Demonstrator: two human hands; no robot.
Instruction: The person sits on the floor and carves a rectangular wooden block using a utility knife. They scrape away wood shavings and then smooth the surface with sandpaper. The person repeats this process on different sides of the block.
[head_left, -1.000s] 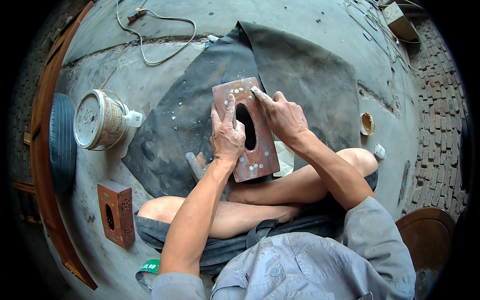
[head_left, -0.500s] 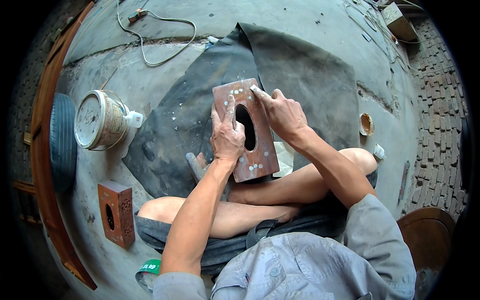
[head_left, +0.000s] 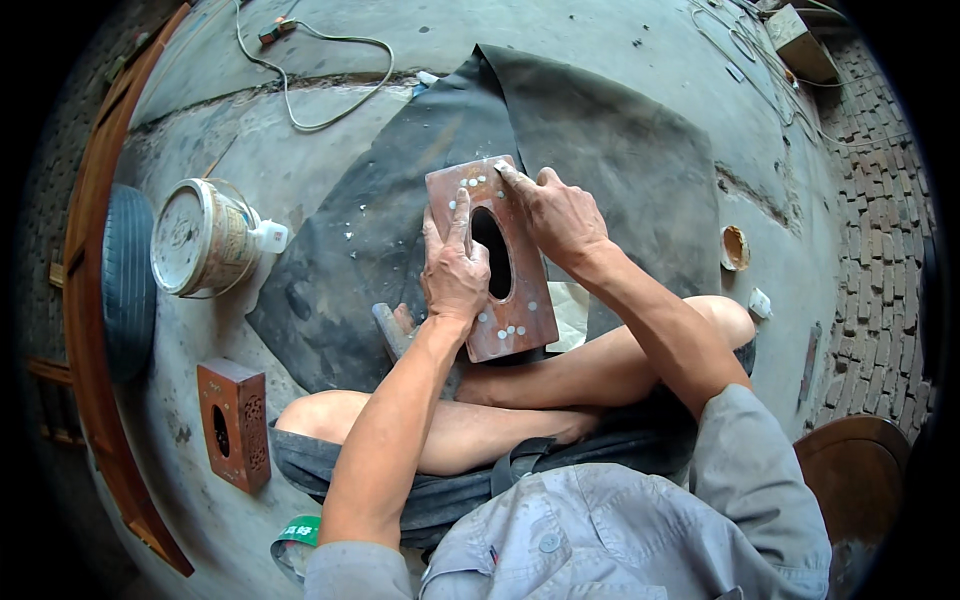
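Observation:
A reddish-brown wooden tissue box (head_left: 485, 335) with an oval opening lies tilted before me, pale round inlays near both ends. My left hand (head_left: 455, 275) grips its left side, index finger stretched along the top face and thumb beside the opening. At the upper right corner, the whitened index fingertip of my right hand (head_left: 560, 215) presses on the surface while the other fingers curl in. Whether something small sits under that fingertip is hidden. A second, similar tissue box (head_left: 235, 425) with a carved side stands on the floor at my left.
Under the work lies a dark sheet (head_left: 620, 150). A lidded white bucket (head_left: 200, 240), a tire (head_left: 128, 285) and a long wooden frame (head_left: 85, 230) are at left. Paper (head_left: 568, 318) lies by the box, a small round container (head_left: 734, 248) at right, a cable (head_left: 285, 85) farther off.
My right hand has shifted slightly left, its index fingertip sliding along the box's upper edge. The left hand and the box have stayed in place.

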